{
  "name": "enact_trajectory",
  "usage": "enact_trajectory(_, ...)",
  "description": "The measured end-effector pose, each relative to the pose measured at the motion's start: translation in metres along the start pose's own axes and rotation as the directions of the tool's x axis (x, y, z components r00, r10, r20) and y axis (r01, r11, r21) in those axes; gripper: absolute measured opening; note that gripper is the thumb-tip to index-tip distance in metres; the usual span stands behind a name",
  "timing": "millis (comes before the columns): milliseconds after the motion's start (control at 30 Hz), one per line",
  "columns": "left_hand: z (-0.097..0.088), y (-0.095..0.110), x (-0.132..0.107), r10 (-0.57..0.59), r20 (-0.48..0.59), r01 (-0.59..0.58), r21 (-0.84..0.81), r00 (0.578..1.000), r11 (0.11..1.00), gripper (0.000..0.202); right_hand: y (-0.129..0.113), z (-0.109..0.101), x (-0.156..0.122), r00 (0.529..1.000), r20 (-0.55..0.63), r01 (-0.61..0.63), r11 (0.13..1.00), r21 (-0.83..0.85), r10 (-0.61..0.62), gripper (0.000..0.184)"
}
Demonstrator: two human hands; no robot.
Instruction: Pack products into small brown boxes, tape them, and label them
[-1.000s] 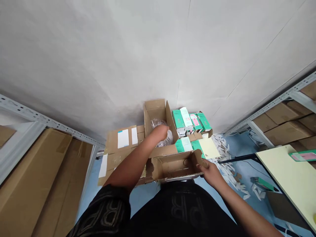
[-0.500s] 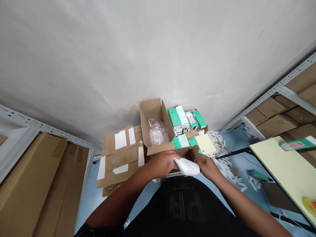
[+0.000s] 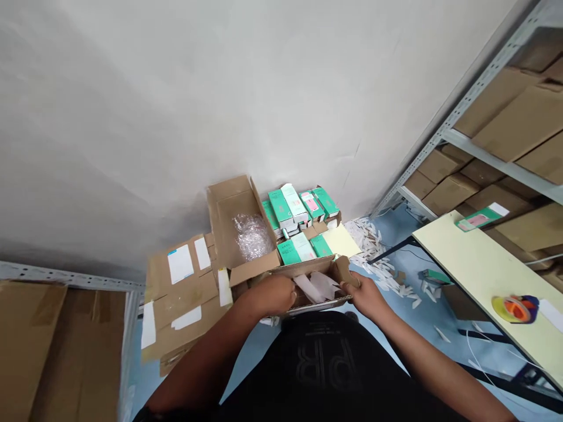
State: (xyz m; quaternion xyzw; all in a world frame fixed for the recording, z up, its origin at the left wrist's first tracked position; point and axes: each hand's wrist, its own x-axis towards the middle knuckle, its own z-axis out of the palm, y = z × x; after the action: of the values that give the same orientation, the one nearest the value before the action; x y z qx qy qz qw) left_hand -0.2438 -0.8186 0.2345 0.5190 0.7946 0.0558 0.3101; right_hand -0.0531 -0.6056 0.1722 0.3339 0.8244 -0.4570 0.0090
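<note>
A small open cardboard box rests at my lap. My left hand reaches into its left side with fingers curled on a white packet that lies inside. My right hand grips the box's right flap. Behind it stands a taller open carton holding a clear bubble-wrap bundle. To the right of that carton, green and white product boxes are packed together.
Flattened cartons with white labels lie on the floor at left. White paper strips litter the blue floor. A pale yellow table with a tape roll stands at right, before metal shelving stacked with cartons.
My left hand left the tall carton with a white packet, brought it toward me, and now lowers it into the small box. The view has swung to the right.
</note>
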Motion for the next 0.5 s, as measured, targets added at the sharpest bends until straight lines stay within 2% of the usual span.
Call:
enact_trajectory(100, -0.012, 0.033, 0.014, 0.107, -0.099, -0.104, 0.038, 0.989, 0.994, 0.027, 0.029, -0.023, 0.003, 1.0, -0.013, -0.024, 0.995, 0.094, 0.026, 0.024)
enact_trajectory(200, -0.014, 0.075, 0.043, 0.19, -0.121, -0.183, 0.069, 0.974, 0.981, 0.024, 0.065, -0.057, 0.007, 0.999, -0.043, -0.022, 0.99, 0.142, 0.028, 0.026)
enact_trajectory(367, -0.006, 0.153, 0.115, 0.282, -0.095, -0.275, 0.076, 0.955, 0.958, 0.022, 0.142, -0.136, 0.009, 0.988, -0.124, -0.066, 0.976, 0.209, 0.093, 0.028)
enact_trajectory(500, -0.006, 0.213, 0.174, 0.4, -0.18, -0.397, 0.058, 0.899, 0.916, 0.026, 0.211, -0.204, 0.002, 0.951, -0.17, -0.175, 0.904, 0.39, 0.258, 0.032)
